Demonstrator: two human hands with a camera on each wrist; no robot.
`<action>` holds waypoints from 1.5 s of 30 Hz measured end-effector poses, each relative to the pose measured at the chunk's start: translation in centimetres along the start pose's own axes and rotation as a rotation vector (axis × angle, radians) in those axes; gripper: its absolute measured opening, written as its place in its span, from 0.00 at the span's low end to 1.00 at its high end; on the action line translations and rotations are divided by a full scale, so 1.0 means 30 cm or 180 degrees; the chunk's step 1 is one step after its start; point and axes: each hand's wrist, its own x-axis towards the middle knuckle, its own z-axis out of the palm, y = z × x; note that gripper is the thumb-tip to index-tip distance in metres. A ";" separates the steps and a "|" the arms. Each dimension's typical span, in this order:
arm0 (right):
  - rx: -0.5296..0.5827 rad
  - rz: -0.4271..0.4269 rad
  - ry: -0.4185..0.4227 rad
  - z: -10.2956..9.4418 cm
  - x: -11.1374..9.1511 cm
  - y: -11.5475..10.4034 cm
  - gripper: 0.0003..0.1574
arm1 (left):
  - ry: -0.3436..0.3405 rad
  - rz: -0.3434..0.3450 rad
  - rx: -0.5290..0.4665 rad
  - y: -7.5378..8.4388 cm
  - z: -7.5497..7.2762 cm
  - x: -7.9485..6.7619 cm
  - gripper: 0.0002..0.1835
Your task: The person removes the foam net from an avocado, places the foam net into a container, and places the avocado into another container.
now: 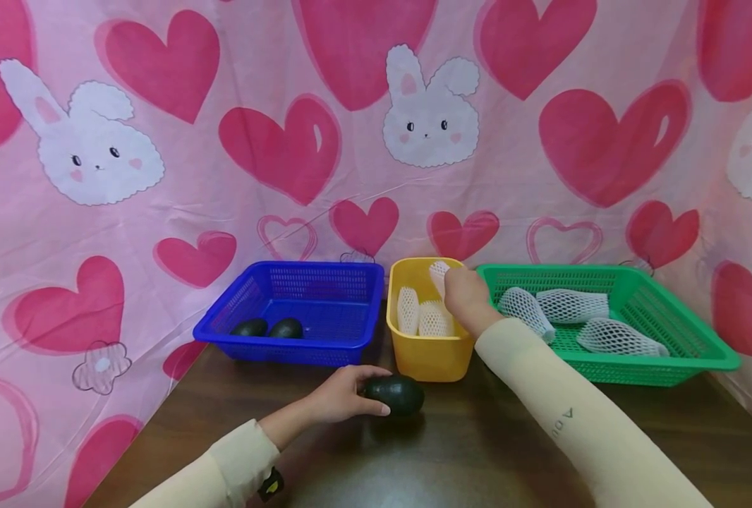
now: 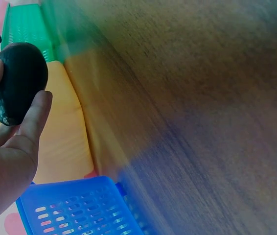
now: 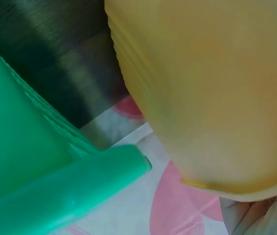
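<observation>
My left hand (image 1: 344, 396) grips a dark green avocado (image 1: 398, 395) just above the table, in front of the yellow bin (image 1: 432, 360). The left wrist view shows thumb and fingers on either side of the avocado (image 2: 22, 81). At the bin's back right rim, my right hand (image 1: 468, 295) pinches a white foam net sleeve (image 1: 439, 274). More foam net sleeves (image 1: 434, 321) stand inside the bin. Only part of the right hand (image 3: 248, 215) appears at the lower right of the right wrist view, behind the bin's rim; its fingertips are hidden there.
Left of the bin, a blue basket (image 1: 331, 346) has two avocados (image 1: 286, 328) along its front side. A green basket (image 1: 700, 353) on the right contains three net-wrapped items (image 1: 620, 336). Behind everything hangs a pink heart-patterned cloth (image 1: 350, 169). The wooden table (image 1: 414, 466) extends toward me.
</observation>
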 end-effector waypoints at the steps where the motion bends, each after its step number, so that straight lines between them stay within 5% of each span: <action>1: -0.0010 0.0022 -0.0022 0.003 0.003 -0.001 0.12 | 0.0001 -0.0002 0.0002 0.001 0.000 0.000 0.29; 10: -0.0110 0.0182 -0.0154 0.046 0.030 -0.017 0.12 | -0.0005 0.0024 0.0027 -0.001 0.001 0.001 0.29; 31: -0.0206 0.0001 -0.0440 0.110 0.026 -0.039 0.09 | -0.0014 -0.0040 -0.0068 0.009 0.008 0.002 0.29; 45: -0.0182 -0.0140 -0.0613 0.084 0.024 -0.027 0.25 | 0.0020 -0.0036 -0.0113 0.009 0.010 0.004 0.29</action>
